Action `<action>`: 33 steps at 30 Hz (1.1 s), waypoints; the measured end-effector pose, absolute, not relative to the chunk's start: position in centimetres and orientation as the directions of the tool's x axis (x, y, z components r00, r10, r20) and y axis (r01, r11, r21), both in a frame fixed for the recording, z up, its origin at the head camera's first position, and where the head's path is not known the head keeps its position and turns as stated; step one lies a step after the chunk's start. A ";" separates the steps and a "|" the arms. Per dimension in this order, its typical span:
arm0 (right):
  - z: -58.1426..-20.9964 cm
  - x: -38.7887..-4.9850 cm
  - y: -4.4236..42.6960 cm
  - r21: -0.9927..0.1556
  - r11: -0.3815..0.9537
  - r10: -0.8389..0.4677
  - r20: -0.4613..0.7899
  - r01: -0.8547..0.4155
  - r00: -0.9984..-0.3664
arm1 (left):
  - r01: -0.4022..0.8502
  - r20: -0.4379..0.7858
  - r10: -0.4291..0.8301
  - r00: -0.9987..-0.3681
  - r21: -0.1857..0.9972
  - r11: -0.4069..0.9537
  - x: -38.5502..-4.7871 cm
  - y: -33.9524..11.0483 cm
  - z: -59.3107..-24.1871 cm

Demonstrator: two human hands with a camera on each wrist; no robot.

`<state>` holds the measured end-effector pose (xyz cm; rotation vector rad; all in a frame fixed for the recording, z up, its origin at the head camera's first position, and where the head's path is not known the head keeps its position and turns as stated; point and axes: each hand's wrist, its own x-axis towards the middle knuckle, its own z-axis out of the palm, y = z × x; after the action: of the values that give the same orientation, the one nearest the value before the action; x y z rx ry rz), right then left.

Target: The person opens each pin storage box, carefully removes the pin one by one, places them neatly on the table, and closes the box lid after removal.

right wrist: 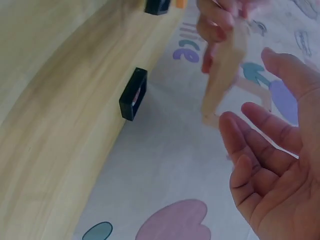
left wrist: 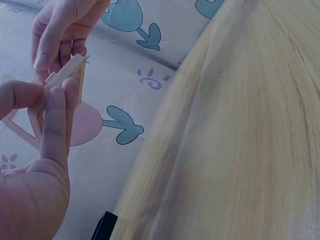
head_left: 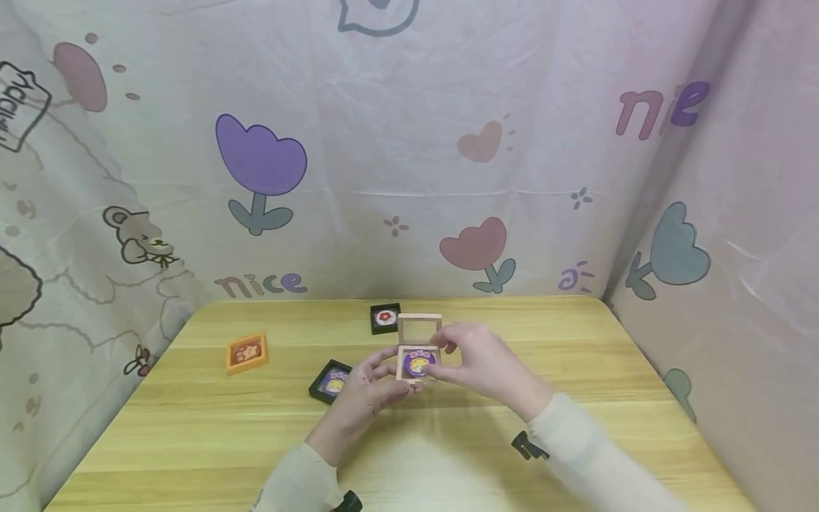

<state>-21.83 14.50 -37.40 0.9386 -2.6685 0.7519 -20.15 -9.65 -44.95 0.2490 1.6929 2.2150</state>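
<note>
A small light-wood display box (head_left: 399,364) is held up above the table, its hinged lid frame raised. Inside sits a round purple badge (head_left: 416,363) with a yellow cartoon animal on it. My left hand (head_left: 365,395) grips the box from the left, fingers and thumb on its sides. At the box's right side is my right hand (head_left: 483,363), its thumb over the badge's right edge in the head view. The right wrist view shows that hand's thumb and fingers (right wrist: 272,165) apart, pinching nothing. Whether its thumb touches the badge, I cannot tell.
On the wooden table (head_left: 192,427), a black frame (head_left: 320,395) with a purple badge lies just left of my left hand. Another black frame (head_left: 386,331), with a red flower badge, is behind the box. An orange frame (head_left: 246,366) lies farther left. Printed curtains (head_left: 358,249) hang around the table.
</note>
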 end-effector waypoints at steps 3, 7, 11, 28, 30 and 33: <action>-37.7 -21.7 14.0 -0.341 0.696 -0.534 0.342 -0.632 -0.773 | -0.160 -0.065 0.371 -0.926 0.960 -0.231 -20.2 -9.5 -45.0; -37.9 -21.5 13.4 -0.309 0.716 -0.527 0.350 -0.627 -0.774 | -0.152 -0.057 0.373 -0.926 0.961 -0.230 -20.1 -9.6 -45.0; -38.0 -21.5 13.2 -0.304 0.714 -0.528 0.359 -0.631 -0.770 | -0.147 -0.054 0.374 -0.926 0.963 -0.226 -20.1 -9.6 -45.0; -37.3 -21.6 12.1 -0.228 0.724 -0.587 0.291 -0.651 -0.756 | -0.135 -0.039 0.387 -0.921 0.965 -0.223 -20.0 -9.3 -45.5; -37.1 -21.5 11.9 -0.215 0.737 -0.581 0.281 -0.641 -0.763 | -0.127 -0.033 0.387 -0.922 0.967 -0.219 -20.0 -9.3 -45.5; -37.0 -21.2 11.7 -0.203 0.758 -0.565 0.272 -0.620 -0.779 | -0.119 -0.023 0.394 -0.919 0.968 -0.221 -20.0 -9.2 -45.6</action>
<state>-21.24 11.70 -37.02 0.9402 -2.7603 0.4209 -20.00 -9.22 -45.58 0.3255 1.7132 2.2006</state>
